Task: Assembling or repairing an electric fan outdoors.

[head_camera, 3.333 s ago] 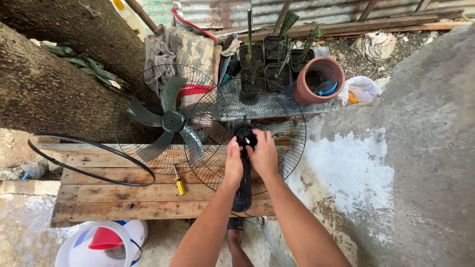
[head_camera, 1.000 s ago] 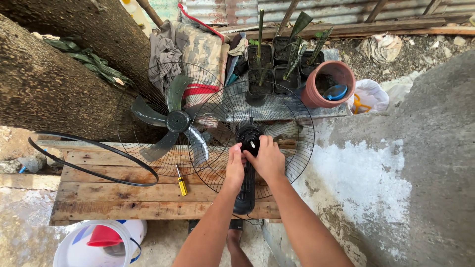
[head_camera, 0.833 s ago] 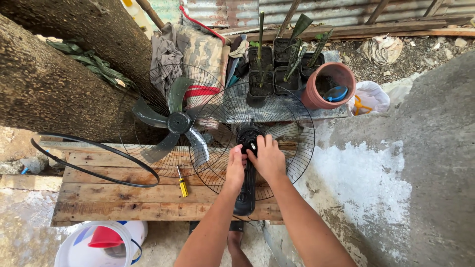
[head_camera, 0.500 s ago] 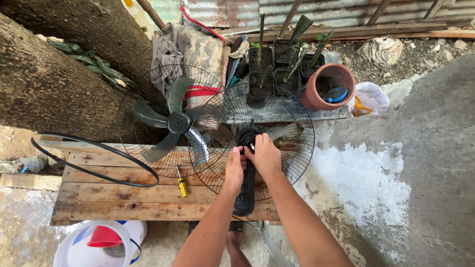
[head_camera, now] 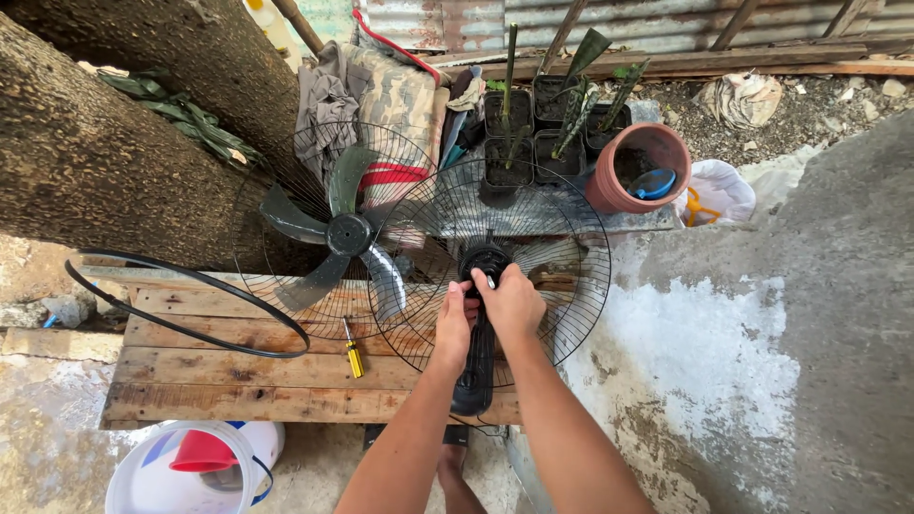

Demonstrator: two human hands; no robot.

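A black fan motor housing (head_camera: pixel 478 362) lies on a wooden pallet (head_camera: pixel 238 376), with a round wire rear guard (head_camera: pixel 562 276) fixed around its shaft end. My left hand (head_camera: pixel 455 319) grips the housing's left side just below the guard's centre. My right hand (head_camera: pixel 514 300) is closed over the centre hub (head_camera: pixel 484 257). A dark green fan blade (head_camera: pixel 333 238) rests on the front wire guard (head_camera: pixel 276 276) to the left. A yellow-handled screwdriver (head_camera: pixel 352 350) lies on the pallet between the guards.
A black guard rim ring (head_camera: pixel 181 314) lies at the pallet's left. A white bucket with a red funnel (head_camera: pixel 195 466) stands below. A tree trunk (head_camera: pixel 105 162) is at left, a terracotta pot (head_camera: pixel 633 167) and black seedling pots (head_camera: pixel 533 133) behind, a concrete wall (head_camera: pixel 819 333) at right.
Both hands have stayed at the guard's hub, with only small finger shifts. The view has drifted slightly.
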